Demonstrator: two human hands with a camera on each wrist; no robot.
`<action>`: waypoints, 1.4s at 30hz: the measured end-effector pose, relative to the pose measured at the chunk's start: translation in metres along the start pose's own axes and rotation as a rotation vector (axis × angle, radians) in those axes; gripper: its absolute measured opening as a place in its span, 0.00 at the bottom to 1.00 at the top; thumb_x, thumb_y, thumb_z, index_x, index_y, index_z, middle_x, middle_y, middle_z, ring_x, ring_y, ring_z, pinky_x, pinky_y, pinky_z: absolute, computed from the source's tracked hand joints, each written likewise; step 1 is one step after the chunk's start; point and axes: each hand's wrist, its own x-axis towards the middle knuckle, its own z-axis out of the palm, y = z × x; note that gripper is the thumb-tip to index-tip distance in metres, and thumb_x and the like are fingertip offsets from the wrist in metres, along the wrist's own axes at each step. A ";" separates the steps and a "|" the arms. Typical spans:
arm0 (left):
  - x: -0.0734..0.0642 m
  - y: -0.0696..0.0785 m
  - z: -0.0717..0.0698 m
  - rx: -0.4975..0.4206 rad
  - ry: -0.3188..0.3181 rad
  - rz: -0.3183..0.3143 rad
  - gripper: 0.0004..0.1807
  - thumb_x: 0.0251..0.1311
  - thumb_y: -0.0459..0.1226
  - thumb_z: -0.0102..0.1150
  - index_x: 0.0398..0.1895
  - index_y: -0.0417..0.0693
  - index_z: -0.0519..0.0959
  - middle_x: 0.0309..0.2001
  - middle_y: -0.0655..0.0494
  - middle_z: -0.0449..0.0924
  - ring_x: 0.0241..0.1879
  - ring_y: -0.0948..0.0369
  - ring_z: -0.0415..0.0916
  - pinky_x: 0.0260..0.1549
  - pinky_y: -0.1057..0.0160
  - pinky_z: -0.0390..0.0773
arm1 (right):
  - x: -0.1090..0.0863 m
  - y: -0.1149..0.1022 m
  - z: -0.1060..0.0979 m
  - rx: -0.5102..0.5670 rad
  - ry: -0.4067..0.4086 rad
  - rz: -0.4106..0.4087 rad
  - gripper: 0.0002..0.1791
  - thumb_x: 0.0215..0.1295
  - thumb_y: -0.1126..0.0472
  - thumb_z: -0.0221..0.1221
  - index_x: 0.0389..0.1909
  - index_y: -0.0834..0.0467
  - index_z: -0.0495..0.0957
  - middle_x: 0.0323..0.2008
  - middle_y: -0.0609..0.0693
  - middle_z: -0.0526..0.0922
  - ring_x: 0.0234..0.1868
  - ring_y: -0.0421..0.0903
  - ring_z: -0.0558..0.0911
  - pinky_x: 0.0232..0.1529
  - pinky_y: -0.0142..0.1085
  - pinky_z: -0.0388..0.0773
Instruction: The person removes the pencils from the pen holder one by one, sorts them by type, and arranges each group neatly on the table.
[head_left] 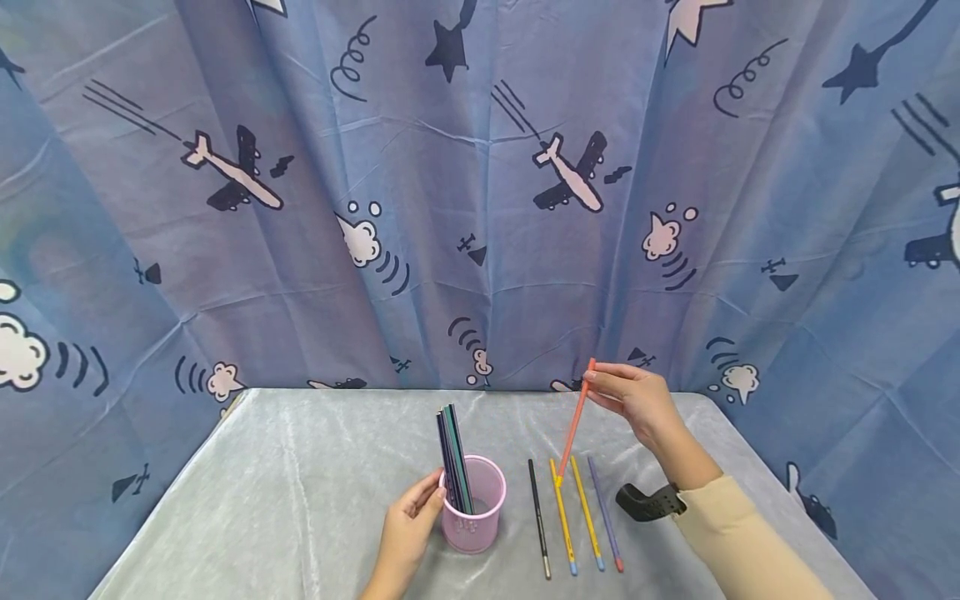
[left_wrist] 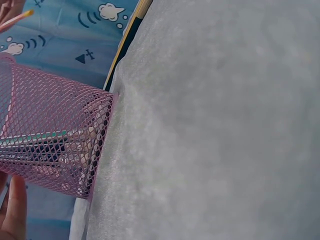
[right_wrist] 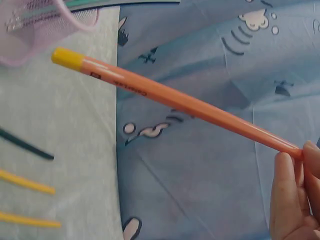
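Note:
A pink mesh pen holder [head_left: 470, 533] stands upright on the table, with several dark and green pencils [head_left: 453, 458] leaning inside it. My left hand [head_left: 408, 521] holds the holder by its left side; in the left wrist view its fingers [left_wrist: 17, 205] meet the mesh wall [left_wrist: 55, 100]. Raised above the table, my right hand [head_left: 633, 400] pinches an orange pencil [head_left: 576, 425] near its upper end. The pencil slants down, its yellow end [right_wrist: 67, 59] lowest. In the right wrist view thumb and fingers [right_wrist: 282, 195] close on the other end.
Right of the holder lie a black pencil [head_left: 538, 517], a yellow pencil [head_left: 564, 525], a second yellow pencil [head_left: 587, 512] and a purple pencil [head_left: 606, 517], roughly side by side. A light grey cloth [head_left: 337, 467] covers the table. Behind it hangs a blue patterned curtain [head_left: 420, 208].

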 end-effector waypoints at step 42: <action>0.000 -0.001 0.001 -0.013 -0.006 0.007 0.23 0.70 0.34 0.56 0.62 0.26 0.72 0.61 0.31 0.75 0.51 0.80 0.75 0.52 0.80 0.76 | 0.011 0.040 -0.073 -0.317 0.042 0.205 0.33 0.67 0.64 0.63 0.65 0.78 0.64 0.33 0.42 0.86 0.34 0.33 0.85 0.42 0.32 0.87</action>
